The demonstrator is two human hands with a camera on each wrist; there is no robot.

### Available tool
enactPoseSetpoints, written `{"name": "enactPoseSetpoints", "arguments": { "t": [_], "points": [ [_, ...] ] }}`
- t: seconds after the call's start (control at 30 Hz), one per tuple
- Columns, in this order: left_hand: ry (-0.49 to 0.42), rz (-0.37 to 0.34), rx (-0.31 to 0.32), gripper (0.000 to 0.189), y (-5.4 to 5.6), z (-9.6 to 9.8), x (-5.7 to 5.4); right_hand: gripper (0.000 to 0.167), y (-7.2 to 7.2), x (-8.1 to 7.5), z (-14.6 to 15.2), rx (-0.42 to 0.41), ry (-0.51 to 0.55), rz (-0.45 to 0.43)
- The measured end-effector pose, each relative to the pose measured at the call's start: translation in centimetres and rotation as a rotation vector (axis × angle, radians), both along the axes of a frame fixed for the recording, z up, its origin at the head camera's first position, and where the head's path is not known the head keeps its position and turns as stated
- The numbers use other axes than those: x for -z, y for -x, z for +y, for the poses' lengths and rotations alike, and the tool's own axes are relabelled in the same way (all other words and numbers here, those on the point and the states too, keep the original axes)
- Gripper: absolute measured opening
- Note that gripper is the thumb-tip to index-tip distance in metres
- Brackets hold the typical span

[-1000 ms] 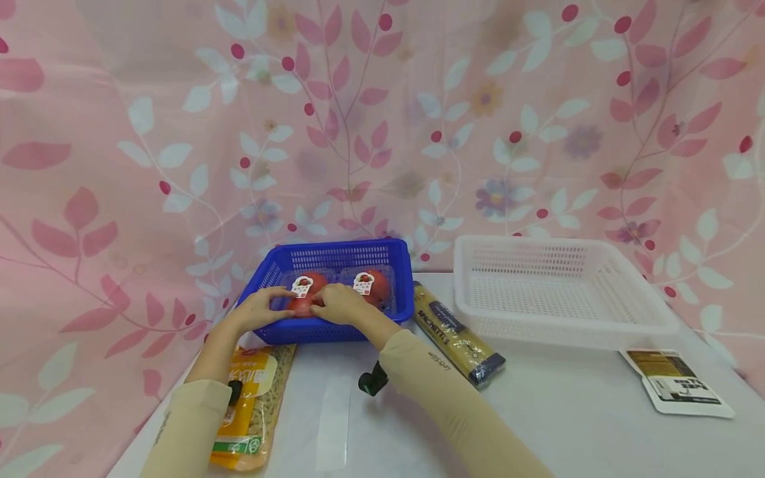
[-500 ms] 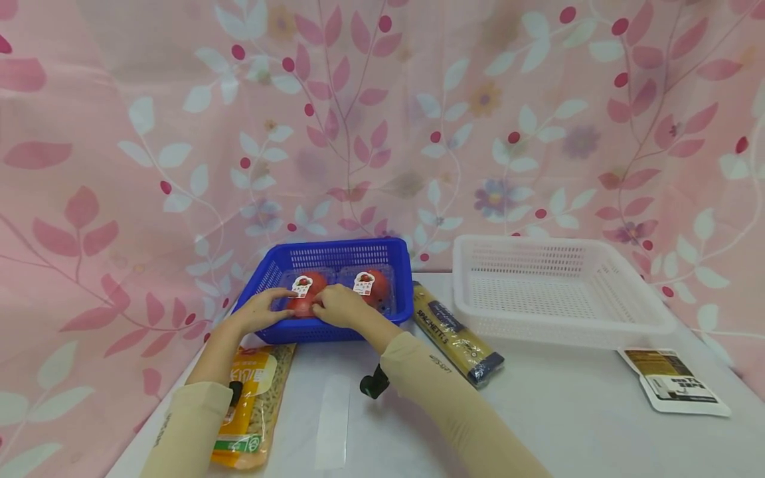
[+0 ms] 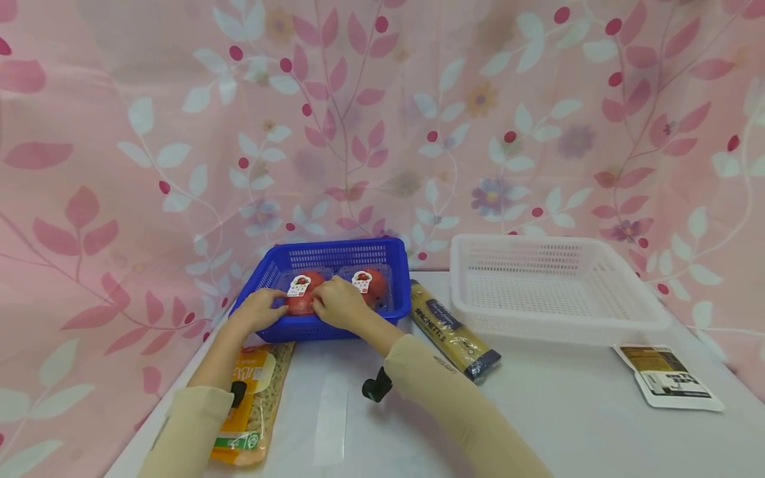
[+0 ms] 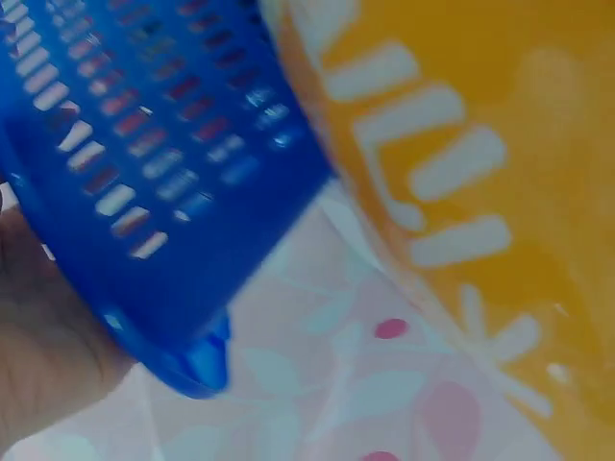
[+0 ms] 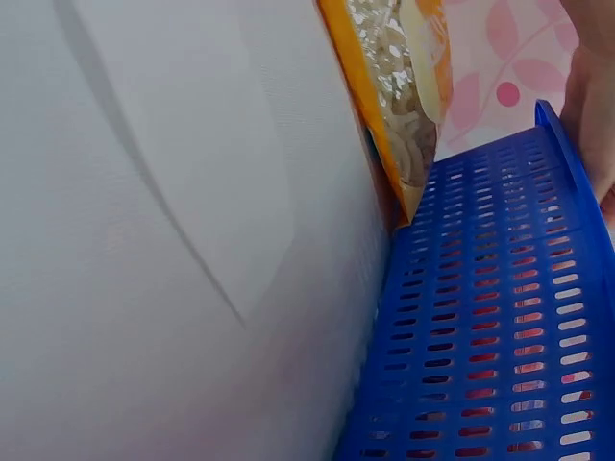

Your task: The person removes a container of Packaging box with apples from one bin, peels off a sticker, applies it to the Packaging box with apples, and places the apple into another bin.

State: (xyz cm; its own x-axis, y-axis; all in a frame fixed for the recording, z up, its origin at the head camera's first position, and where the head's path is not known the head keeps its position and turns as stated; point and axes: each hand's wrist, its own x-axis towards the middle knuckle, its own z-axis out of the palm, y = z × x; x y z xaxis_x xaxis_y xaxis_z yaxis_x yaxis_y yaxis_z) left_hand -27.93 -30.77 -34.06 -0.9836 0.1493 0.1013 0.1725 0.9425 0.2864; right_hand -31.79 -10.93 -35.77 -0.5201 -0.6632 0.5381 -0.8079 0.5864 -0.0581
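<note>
Two clear plastic packs of tomatoes with white labels lie side by side in a blue basket (image 3: 335, 330). My left hand (image 3: 258, 311) reaches over the basket's front left rim and grips the left side of the left tomato pack (image 3: 301, 295). On that pack's right side, my right hand (image 3: 340, 303) holds on with curled fingers, partly covering the right tomato pack (image 3: 378, 284). The fingertips are partly hidden. Both wrist views show mostly the basket's perforated wall (image 5: 480, 317), with part of the left hand (image 4: 48, 336) beyond the rim in the left wrist view.
An orange food bag (image 3: 254, 398) lies in front of the basket, under the left forearm. Right of the basket lies a spaghetti pack (image 3: 451, 332). A white basket (image 3: 556, 325) stands at the right, with a white-and-brown pouch (image 3: 669, 378) before it. A floral curtain hangs behind.
The left tomato pack has shifted and tilted slightly to the left between the hands. The left hand's fingers have drawn back a little to the left; the right hand has barely moved.
</note>
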Motion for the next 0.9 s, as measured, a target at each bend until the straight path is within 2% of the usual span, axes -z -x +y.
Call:
{"name": "enactPoseSetpoints", "arguments": {
  "t": [0.1, 0.23, 0.37, 0.53, 0.63, 0.73, 0.9],
  "points": [
    [0.023, 0.004, -0.067, 0.036, -0.7, 1.1, -0.5, 0.017, -0.3, 0.2, 0.4, -0.024, 0.066, 0.055],
    [0.028, 0.013, -0.112, 0.038, -1.5, 3.1, -1.0, 0.016, -0.6, 0.2, 1.7, -0.014, 0.114, 0.072],
    [0.058, 0.062, -0.104, 0.038, -2.6, 5.5, -1.7, 0.014, -0.6, -0.1, 3.5, 0.022, 0.133, 0.069],
    [0.122, 0.154, -0.099, 0.032, -4.1, 8.5, -2.1, 0.006, -0.9, -0.6, 6.1, 0.016, 0.214, 0.11],
    [0.109, 0.242, -0.071, 0.026, -4.6, 10.0, -1.9, 0.007, -1.5, -0.9, 8.1, 0.037, 0.245, 0.082],
    [0.072, 0.338, -0.012, 0.02, -5.1, 11.1, -1.3, 0.01, -2.3, -0.7, 10.0, 0.067, 0.241, 0.061],
    [0.076, 0.547, 0.148, 0.01, -5.4, 12.2, 0.3, 0.007, -3.6, 0.4, 12.2, 0.044, 0.206, 0.089]
  ]
}}
